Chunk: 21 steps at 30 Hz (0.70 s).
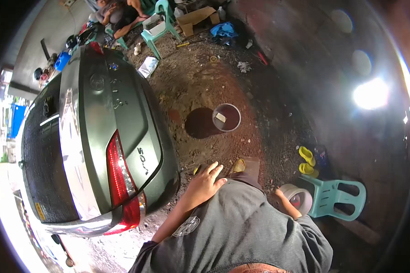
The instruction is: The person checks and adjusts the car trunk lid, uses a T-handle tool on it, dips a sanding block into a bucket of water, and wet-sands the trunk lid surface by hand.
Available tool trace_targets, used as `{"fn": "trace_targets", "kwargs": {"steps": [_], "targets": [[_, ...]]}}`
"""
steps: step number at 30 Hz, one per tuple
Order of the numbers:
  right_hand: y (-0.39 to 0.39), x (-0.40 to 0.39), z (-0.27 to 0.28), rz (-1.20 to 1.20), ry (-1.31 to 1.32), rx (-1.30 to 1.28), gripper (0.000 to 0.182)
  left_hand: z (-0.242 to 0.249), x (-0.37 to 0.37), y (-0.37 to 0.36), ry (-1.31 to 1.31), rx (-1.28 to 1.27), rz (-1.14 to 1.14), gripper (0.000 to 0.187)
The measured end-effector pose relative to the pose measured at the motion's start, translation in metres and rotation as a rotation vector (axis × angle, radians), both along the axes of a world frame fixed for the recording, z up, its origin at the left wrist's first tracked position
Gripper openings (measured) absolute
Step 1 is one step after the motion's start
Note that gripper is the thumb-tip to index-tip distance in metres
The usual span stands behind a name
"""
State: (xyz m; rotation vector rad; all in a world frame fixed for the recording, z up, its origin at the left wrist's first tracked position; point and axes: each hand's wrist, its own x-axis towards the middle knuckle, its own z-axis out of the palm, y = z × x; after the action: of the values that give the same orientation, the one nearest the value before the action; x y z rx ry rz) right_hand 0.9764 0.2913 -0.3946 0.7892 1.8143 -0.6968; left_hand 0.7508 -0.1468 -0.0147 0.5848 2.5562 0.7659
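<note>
My left hand (206, 183) is held in front of my body, its fingers stretched out and slightly apart, with nothing in them. Closest to it is the rounded rear corner of a dark green car (148, 123), on its left side. My right hand (278, 193) hangs low at my right, beside a whitish bucket (306, 196) with something reddish inside; its fingers are too small to make out. Farther forward on the dirt stands a round pail (238, 109) with a pale block (220, 117) in it, a dark wet patch (198, 123) next to it.
A green plastic chair (325, 193) is at the right, near yellow clogs (307, 155). Another green chair (161, 29), a cardboard box (193, 22) and a blue bag (224, 31) are at the far end. A seated person (118, 16) is at the top left. A dark wall (323, 59) runs along the right.
</note>
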Motion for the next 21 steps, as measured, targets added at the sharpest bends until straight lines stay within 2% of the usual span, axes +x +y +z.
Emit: {"fn": "trace_targets", "kwargs": {"steps": [4,7,10,12,15,16,18,21], "targets": [[-0.025,-0.154,-0.015,0.095,0.256,-0.044,0.033,-0.009,-0.021,0.010,-0.062,0.044,0.033,0.059],[-0.065,-0.268,-0.005,0.356,0.764,-0.015,0.032,-0.014,-0.047,0.009,-0.121,0.030,0.064,0.059],[-0.124,-0.356,0.087,0.058,0.686,-0.099,0.032,-0.037,-0.079,0.004,-0.070,0.127,0.100,0.059],[-0.131,-0.388,0.083,0.194,0.670,-0.099,0.034,-0.067,-0.102,0.000,-0.002,0.202,0.123,0.058],[-0.103,-0.415,0.038,0.427,0.560,-0.147,0.037,-0.071,-0.146,0.000,0.059,0.160,0.154,0.056],[-0.089,-0.419,0.020,0.501,0.509,-0.175,0.038,-0.060,-0.162,0.000,-0.042,0.168,0.193,0.056],[-0.070,-0.423,0.031,0.679,0.492,-0.152,0.032,-0.072,-0.191,-0.001,-0.065,0.175,0.159,0.057],[-0.040,-0.424,0.029,0.591,0.350,-0.105,0.032,-0.079,-0.220,-0.002,-0.071,0.197,0.133,0.055]]}}
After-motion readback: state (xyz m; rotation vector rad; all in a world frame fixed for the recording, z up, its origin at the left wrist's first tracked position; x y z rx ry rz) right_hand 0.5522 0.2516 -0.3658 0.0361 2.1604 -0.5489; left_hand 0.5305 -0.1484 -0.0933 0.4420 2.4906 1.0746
